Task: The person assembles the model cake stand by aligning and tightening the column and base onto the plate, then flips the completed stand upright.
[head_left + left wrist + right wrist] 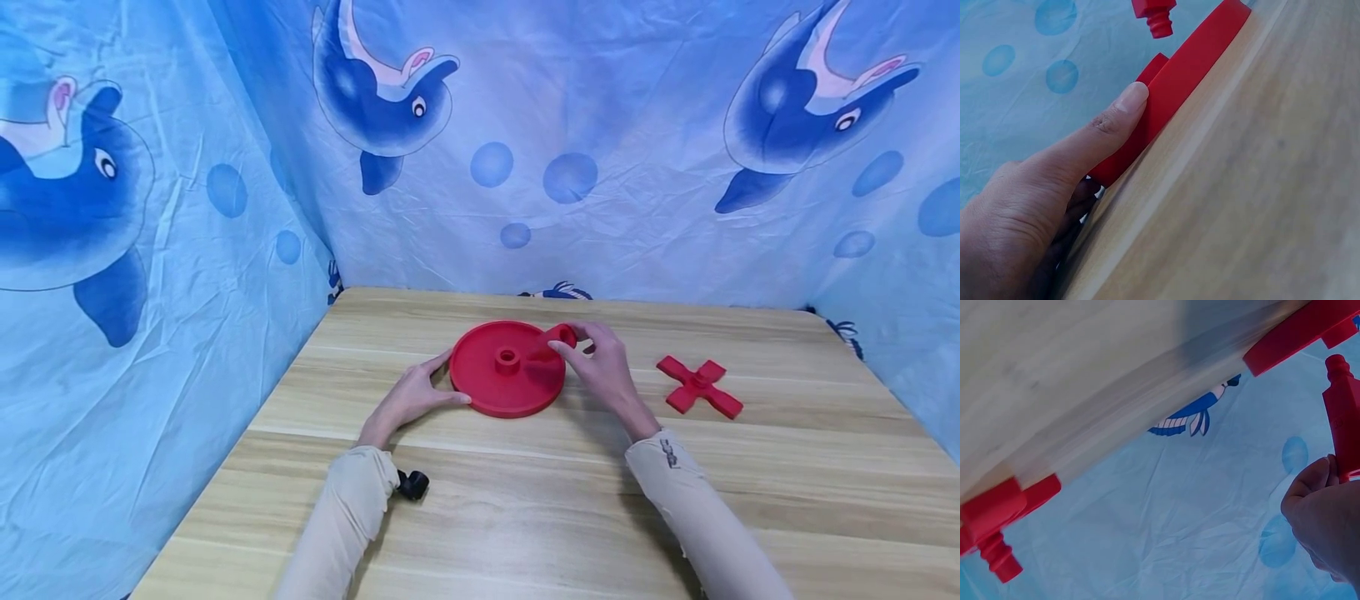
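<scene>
The red disc [498,392] lies flat on the table [510,517], left of the table's middle, with its raised rim and central boss [507,365] facing up. The boss has an open hole in its top.

Left hand [414,395]: the grip is clamped on the left edge of the disc. The thumb rests on the near-left rim; the fingers lie along the far-left side.

Right hand [604,368]: the grip is clamped on the red post [552,342], thumb on the near side. The post is held tilted above the right half of the disc. Its threaded end [1339,367] points left toward the boss, near it but apart.

The red cross piece [699,388] lies on the table to the right of the right hand, well apart from the disc, with its threaded stub [1000,557] upward. A blue printed curtain [645,250] stands beyond the table.
</scene>
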Motion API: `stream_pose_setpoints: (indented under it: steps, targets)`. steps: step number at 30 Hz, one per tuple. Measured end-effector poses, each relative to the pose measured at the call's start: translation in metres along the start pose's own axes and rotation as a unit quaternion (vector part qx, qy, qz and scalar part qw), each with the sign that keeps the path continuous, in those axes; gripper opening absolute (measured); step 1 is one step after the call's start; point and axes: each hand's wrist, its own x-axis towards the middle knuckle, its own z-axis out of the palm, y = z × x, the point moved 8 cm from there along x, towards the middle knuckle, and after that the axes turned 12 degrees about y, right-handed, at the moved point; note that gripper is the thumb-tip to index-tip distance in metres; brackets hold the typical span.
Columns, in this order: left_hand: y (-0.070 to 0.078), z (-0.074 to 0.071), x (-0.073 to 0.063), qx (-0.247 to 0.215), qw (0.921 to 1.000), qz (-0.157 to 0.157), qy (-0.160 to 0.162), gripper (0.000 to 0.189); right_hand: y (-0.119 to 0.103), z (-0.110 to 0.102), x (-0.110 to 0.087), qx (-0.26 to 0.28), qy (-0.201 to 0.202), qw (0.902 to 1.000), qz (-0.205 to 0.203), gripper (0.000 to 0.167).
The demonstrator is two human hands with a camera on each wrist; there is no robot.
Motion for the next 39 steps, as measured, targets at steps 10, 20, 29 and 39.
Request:
stream_pose_setpoints:
  steps: [10,20,29,39]
  targets:
    - [0.000,0.000,-0.002,-0.002,1.0000,0.001,0.000,0.107,-0.007,0.016,0.001,0.018,0.004,0.9998,-0.008,0.042]
    - [-0.002,0.001,-0.001,0.001,1.0000,0.003,-0.003,0.108,-0.008,0.030,0.002,0.034,0.006,0.9993,-0.012,0.042]
    - [-0.003,0.002,0.001,0.009,1.0000,-0.001,0.001,0.108,-0.009,0.043,0.005,0.023,-0.011,0.9997,-0.007,0.042]
    - [-0.002,0.000,0.000,0.007,1.0000,0.003,0.004,0.106,-0.020,0.056,0.011,0.021,-0.022,0.9990,-0.033,0.044]
